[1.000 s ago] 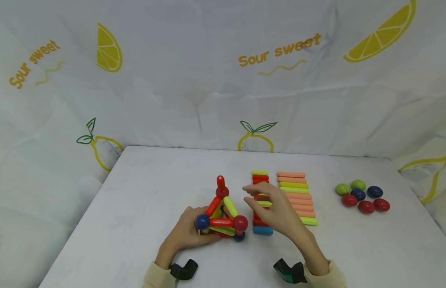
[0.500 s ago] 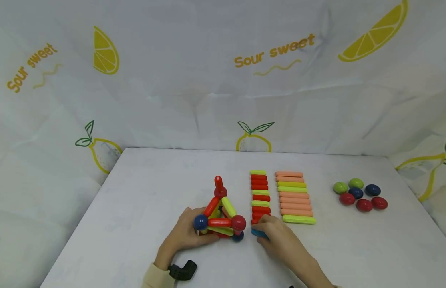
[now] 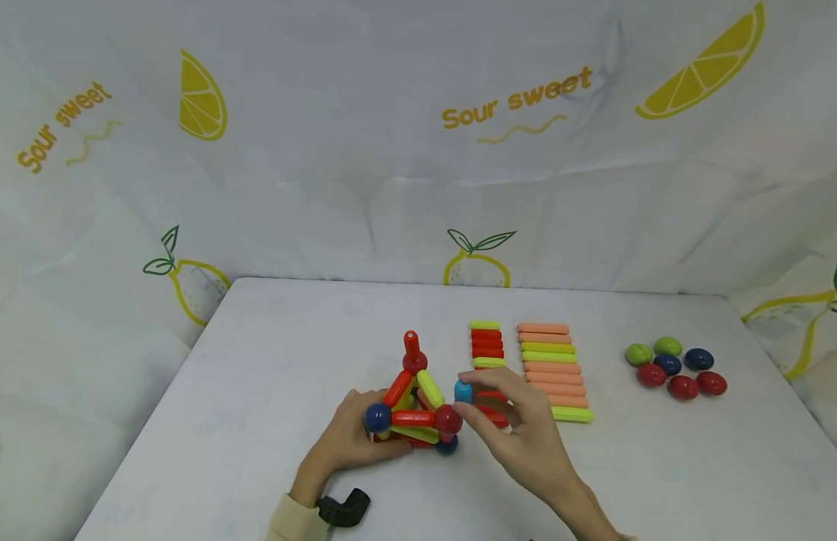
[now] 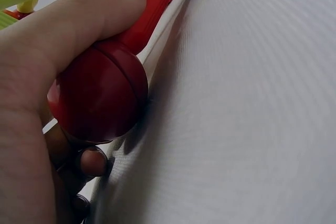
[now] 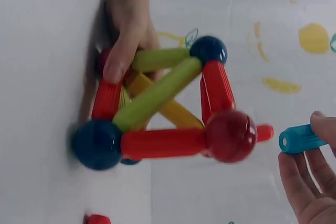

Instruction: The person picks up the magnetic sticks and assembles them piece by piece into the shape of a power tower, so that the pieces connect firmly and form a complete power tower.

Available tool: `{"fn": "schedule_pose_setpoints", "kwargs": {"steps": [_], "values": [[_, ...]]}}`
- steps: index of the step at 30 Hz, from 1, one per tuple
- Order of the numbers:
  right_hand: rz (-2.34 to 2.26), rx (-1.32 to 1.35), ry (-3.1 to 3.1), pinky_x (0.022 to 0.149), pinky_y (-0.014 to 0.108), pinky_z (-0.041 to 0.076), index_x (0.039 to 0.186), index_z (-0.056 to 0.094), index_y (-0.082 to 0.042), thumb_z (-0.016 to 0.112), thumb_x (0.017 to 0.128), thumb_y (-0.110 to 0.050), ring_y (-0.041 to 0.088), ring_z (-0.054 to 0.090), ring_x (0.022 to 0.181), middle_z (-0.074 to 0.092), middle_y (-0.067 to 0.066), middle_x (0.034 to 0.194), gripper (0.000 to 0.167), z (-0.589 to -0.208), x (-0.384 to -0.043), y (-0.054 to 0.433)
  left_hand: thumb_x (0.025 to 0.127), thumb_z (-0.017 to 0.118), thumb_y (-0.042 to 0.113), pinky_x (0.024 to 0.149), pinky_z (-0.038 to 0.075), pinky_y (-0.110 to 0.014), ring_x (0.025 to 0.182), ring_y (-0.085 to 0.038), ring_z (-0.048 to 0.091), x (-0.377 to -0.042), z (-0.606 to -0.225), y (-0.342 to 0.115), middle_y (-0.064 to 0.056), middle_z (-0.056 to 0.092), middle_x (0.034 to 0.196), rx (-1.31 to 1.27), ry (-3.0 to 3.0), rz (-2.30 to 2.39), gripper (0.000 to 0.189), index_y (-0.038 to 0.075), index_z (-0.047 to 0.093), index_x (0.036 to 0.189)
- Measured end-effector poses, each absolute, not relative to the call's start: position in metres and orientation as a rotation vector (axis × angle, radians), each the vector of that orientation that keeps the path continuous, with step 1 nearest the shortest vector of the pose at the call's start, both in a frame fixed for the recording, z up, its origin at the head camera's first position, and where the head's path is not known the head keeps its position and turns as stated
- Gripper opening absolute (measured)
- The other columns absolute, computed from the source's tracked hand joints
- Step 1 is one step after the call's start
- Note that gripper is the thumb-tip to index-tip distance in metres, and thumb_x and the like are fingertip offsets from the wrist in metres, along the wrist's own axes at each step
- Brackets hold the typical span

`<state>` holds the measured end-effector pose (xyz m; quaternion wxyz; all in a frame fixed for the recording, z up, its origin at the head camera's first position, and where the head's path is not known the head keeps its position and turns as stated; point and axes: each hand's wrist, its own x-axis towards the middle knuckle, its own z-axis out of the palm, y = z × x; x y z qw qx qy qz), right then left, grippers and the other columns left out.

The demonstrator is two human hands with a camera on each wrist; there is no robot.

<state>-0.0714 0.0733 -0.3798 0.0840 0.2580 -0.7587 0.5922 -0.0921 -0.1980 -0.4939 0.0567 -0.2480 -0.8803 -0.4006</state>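
A frame of rods and balls stands on the white table, with a red rod (image 3: 412,347) pointing up at its back corner. My left hand (image 3: 354,430) grips its lower left corner; in the left wrist view the thumb lies on a red rod (image 4: 149,11) beside a dark red ball (image 4: 102,93). Between thumb and fingers, my right hand (image 3: 527,436) pinches a short blue rod (image 3: 463,392), raised and held upright just above the red ball (image 3: 448,420) at the near right corner. The right wrist view shows a small gap between the blue rod's end (image 5: 284,141) and that ball (image 5: 231,136).
A column of short red and yellow-green rods (image 3: 487,344) lies right of the frame, partly behind my right hand. Beside it is a column of longer orange and yellow-green rods (image 3: 552,367). Several green, blue and red balls (image 3: 683,388) sit farther right. A printed cloth (image 3: 364,150) hangs behind the table.
My right hand came down to the near end of the short-rod column, took the blue rod and lifted it left to the frame. The left hand and the frame stayed in place.
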Motion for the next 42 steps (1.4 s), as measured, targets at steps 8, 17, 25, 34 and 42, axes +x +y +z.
{"fn": "schedule_pose_setpoints", "kwargs": {"steps": [8,17,25,34,42], "values": [[1.667,0.76,-2.409,0.078,0.02,0.06,0.114,0.071,-0.008,0.08,0.084,0.001,0.006,0.07,0.095,0.07,-0.004,0.106,0.033,-0.38,-0.066,0.061,0.075,0.089,0.043,0.072,0.041,-0.02,0.084,0.004,0.062,-0.092,-0.492,-0.197,0.018,0.077,0.101,-0.743,-2.685,-1.202,0.05,0.029,0.069,0.118],[1.489,0.699,-2.419,0.082,0.025,0.061,0.121,0.069,-0.015,0.074,0.092,-0.004,0.009,0.068,0.096,0.072,-0.003,0.111,0.032,-0.392,-0.071,0.08,0.074,0.089,0.041,0.071,0.039,-0.02,0.085,0.004,0.061,-0.092,-0.49,-0.197,0.018,0.076,0.101,-0.729,-2.715,-1.206,0.049,0.029,0.068,0.117],[0.852,0.503,-2.987,0.084,0.033,0.061,0.104,0.08,-0.016,0.085,0.08,-0.008,0.011,0.062,0.095,0.075,-0.006,0.098,0.026,-0.42,-0.078,0.09,0.075,0.089,0.042,0.069,0.035,-0.02,0.084,0.004,0.059,-0.091,-0.49,-0.198,0.02,0.076,0.1,-0.702,-2.743,-1.217,0.048,0.03,0.068,0.116],[0.745,0.495,-3.098,0.076,0.029,0.057,0.104,0.08,-0.012,0.087,0.079,-0.008,0.012,0.055,0.087,0.067,-0.005,0.089,0.026,-0.429,-0.081,0.086,0.075,0.088,0.042,0.068,0.036,-0.02,0.083,0.003,0.058,-0.091,-0.491,-0.198,0.019,0.076,0.1,-0.716,-2.726,-1.231,0.047,0.029,0.069,0.116],[0.998,0.38,-3.084,0.072,0.028,0.058,0.112,0.077,-0.012,0.084,0.082,-0.007,0.011,0.058,0.084,0.071,-0.001,0.096,0.032,-0.407,-0.08,0.094,0.075,0.088,0.043,0.066,0.032,-0.021,0.083,0.004,0.057,-0.092,-0.49,-0.197,0.02,0.075,0.1,-0.702,-2.754,-1.204,0.048,0.032,0.068,0.116]]}}
